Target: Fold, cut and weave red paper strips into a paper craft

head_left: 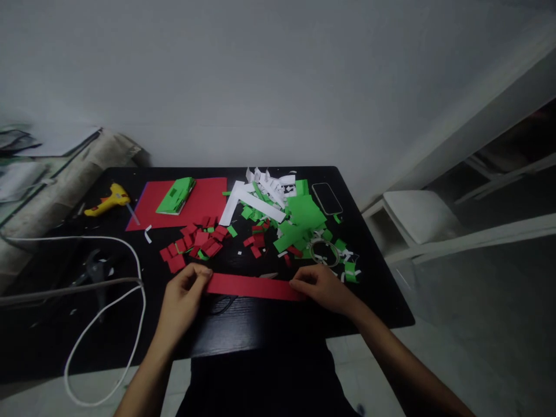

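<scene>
A long red paper strip (254, 286) lies across the near part of the black table (260, 324). My left hand (185, 295) pinches its left end with curled fingers. My right hand (324, 288) grips its right end, fingers closed over the paper. Just behind the strip sit several small red paper squares (195, 243) and a heap of green paper pieces (299, 223) mixed with white strips (260, 200).
A red sheet (204, 200) with a stack of green pieces (176, 195) lies at the back left, beside a yellow glue gun (108, 200). A phone (326, 198) rests at the back right. A white cable (130, 289) loops at the left. A white chair (417, 214) stands right of the table.
</scene>
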Available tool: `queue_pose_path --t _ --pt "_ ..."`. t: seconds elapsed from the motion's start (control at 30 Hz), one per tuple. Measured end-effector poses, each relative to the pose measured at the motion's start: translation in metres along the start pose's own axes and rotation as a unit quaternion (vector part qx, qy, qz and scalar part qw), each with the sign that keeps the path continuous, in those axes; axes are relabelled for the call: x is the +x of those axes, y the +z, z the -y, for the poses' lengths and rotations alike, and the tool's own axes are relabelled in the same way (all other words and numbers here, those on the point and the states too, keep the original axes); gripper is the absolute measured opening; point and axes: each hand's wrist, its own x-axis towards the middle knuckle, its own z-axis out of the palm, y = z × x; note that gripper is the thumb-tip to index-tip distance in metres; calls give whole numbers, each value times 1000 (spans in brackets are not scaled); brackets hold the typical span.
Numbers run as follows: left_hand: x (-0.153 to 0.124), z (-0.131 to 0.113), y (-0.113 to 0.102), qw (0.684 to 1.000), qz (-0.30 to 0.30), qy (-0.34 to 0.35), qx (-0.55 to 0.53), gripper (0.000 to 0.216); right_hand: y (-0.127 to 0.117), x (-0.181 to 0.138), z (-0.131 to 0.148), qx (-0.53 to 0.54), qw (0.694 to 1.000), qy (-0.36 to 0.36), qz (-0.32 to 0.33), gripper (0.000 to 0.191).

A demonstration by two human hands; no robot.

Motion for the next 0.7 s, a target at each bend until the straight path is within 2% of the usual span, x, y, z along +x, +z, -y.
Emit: queue_pose_path --t 0.1,0.17,0.23,0.33,0.43,0.53,0.7 --pt "-17 10 -5 999 22 7 40 34 11 -10 -5 -48 997 -5 -61 24" --pt "-26 16 -8 993 55 27 100 33 21 -15 -9 -87 990 -12 -110 18" --pt "-35 21 -9 983 75 48 162 31 31 -20 -13 -127 979 -23 -156 22" --pt "-51 29 -4 967 40 102 228 34 46 -30 -19 -174 962 -40 -206 39" --pt "-71 33 8 940 -2 192 283 36 60 -41 -22 -217 944 -81 -234 42" --pt "-92 35 27 913 22 265 310 40 73 -47 -24 -268 923 -166 -220 36" --pt "-109 38 56 885 57 305 348 54 93 -40 -30 -323 914 -218 -116 43"
